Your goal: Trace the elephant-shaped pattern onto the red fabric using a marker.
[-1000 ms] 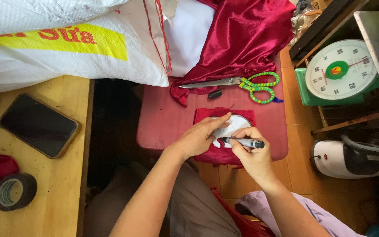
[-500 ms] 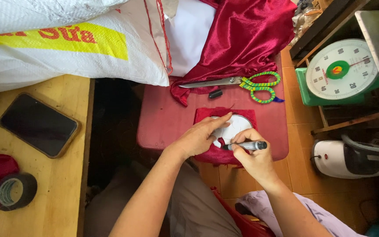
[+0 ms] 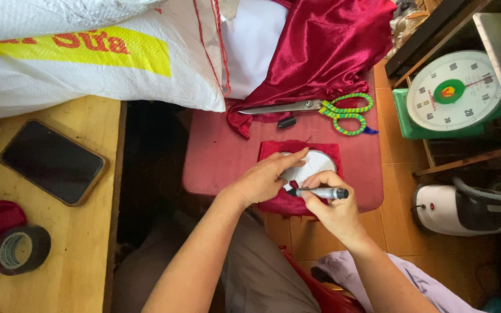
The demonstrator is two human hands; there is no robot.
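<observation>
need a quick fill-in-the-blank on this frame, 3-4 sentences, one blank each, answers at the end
1. The right hand holds a ____ whose tip meets the white round template.
2. The left hand presses that template flat on a small piece of ____ fabric.
3. The scissors have green and yellow handles and lie ____ on the red stool.
4. The dark phone lies screen-up on the ____ table.

Missing words: marker; red; shut; wooden
</observation>
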